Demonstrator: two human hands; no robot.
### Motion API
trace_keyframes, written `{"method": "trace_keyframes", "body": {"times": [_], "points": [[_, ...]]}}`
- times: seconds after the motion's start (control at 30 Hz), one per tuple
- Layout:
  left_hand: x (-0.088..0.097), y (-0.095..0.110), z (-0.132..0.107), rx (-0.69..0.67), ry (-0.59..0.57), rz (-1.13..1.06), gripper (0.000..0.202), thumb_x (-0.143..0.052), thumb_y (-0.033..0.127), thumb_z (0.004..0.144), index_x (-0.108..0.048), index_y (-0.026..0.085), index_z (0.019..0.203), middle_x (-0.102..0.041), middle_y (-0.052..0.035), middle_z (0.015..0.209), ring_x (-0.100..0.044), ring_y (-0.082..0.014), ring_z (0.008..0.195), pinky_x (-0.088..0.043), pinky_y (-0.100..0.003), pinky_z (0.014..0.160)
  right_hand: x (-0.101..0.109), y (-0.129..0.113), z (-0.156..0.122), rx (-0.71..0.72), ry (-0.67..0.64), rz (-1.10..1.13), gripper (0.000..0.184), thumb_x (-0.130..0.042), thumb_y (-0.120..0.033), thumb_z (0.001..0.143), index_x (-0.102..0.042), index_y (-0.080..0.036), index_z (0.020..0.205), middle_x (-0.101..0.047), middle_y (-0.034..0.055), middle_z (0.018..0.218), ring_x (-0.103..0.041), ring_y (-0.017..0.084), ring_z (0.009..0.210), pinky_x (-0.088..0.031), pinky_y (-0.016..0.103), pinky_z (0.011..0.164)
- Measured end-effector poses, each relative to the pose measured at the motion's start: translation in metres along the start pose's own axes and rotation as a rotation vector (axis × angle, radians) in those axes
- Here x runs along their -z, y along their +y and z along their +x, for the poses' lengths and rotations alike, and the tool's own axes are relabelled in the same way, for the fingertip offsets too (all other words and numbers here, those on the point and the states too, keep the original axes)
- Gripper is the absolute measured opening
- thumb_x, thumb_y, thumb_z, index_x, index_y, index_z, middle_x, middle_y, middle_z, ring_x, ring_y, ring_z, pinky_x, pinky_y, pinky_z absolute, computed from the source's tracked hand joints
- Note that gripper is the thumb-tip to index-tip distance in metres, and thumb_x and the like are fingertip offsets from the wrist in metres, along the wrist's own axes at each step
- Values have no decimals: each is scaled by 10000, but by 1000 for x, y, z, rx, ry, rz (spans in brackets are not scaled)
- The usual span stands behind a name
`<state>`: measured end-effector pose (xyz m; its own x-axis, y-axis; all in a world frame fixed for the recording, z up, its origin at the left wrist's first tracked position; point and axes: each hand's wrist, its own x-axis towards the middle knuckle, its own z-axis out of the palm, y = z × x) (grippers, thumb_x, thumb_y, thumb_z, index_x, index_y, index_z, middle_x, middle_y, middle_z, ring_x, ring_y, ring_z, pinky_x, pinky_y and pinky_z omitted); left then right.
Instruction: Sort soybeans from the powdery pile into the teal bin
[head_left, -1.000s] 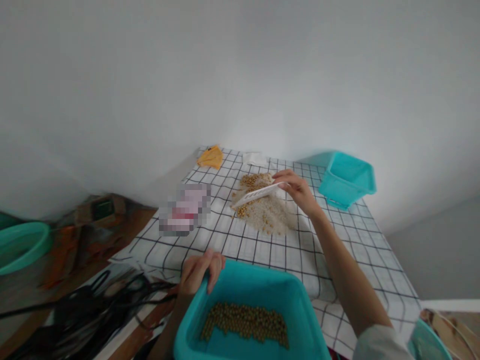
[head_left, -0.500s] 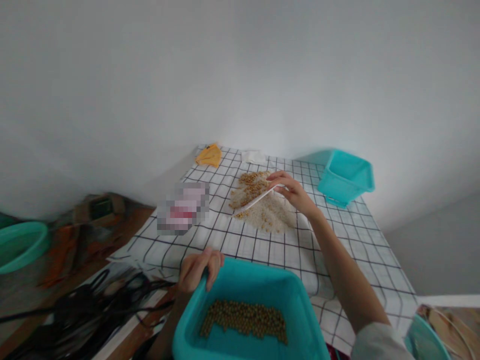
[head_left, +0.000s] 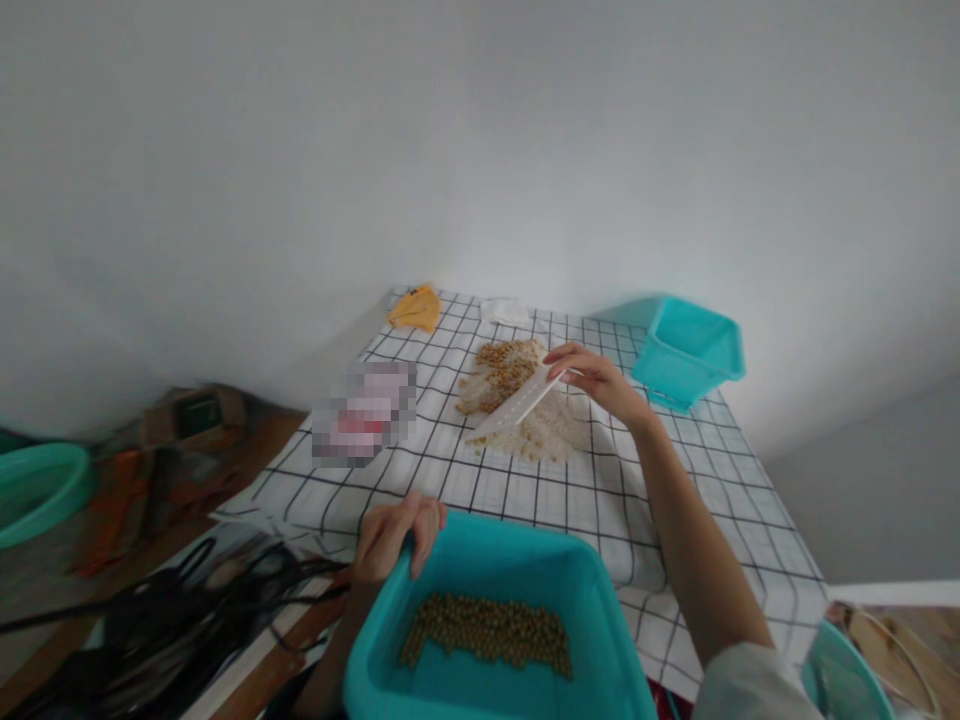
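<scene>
My right hand [head_left: 596, 381] is closed on one end of a flat white strip [head_left: 516, 405] that rests slanted in a pile of white rice mixed with tan beans [head_left: 517, 400] on the checked tablecloth [head_left: 600, 490]. My left hand [head_left: 394, 535] grips the far left rim of a teal plastic bin [head_left: 600, 600] close to me. A layer of tan beans [head_left: 487, 635] lies in the bottom of that bin.
A second teal bin [head_left: 690, 350] stands at the table's far right. A yellow cloth [head_left: 416, 308] and a white item [head_left: 508, 310] lie by the wall. Black cables [head_left: 150, 620] tangle at lower left, beside a green basin [head_left: 37, 490].
My right hand has turned the white strip and drawn it through the pile, leaving beans on its far side and rice on the near side. The left hand stays on the bin's rim.
</scene>
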<state>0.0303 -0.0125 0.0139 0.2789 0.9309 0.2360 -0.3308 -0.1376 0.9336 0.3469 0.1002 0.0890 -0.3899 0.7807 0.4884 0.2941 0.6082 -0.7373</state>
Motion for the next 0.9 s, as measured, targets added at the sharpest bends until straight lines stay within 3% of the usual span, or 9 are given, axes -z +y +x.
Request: {"method": "trace_keyframes", "body": {"times": [0.17,0.27,0.5,0.77,0.9], "points": [[2,0,0,0,-27,5,669,-330,324,1021,-476,205,380,-461,-5,332,-395,-148,411,-361,-397,671,-6,3,1,-12,148,38,213,-623,-465,903,-750,-295,905,-681,56,1070,-604,230,1092,-468,439,993],[2,-1,0,-7,-21,1,666,-314,309,1027,-476,204,389,-460,-2,339,-391,-147,417,-363,-392,676,-16,1,3,10,166,68,191,-620,-442,911,-749,-302,896,-688,48,1052,-607,225,1077,-476,430,978],[5,-3,1,-19,-29,-2,677,-343,344,1019,-482,206,371,-464,-7,334,-400,-149,416,-372,-387,668,-35,-7,7,61,36,63,181,-609,-391,929,-750,-279,915,-669,54,1068,-596,211,1077,-467,416,995],[1,0,-2,8,0,-42,672,-334,304,1022,-502,206,378,-468,-1,348,-390,-148,420,-349,-382,671,-20,-16,4,21,-111,101,232,-610,-434,918,-747,-253,870,-655,71,1090,-603,227,1074,-475,419,982],[2,-1,0,12,-26,-48,676,-333,311,1022,-517,209,380,-468,-1,344,-392,-152,421,-345,-381,669,-11,-18,2,-6,-68,137,210,-625,-422,910,-750,-258,867,-664,69,1082,-601,229,1076,-481,408,961]]}}
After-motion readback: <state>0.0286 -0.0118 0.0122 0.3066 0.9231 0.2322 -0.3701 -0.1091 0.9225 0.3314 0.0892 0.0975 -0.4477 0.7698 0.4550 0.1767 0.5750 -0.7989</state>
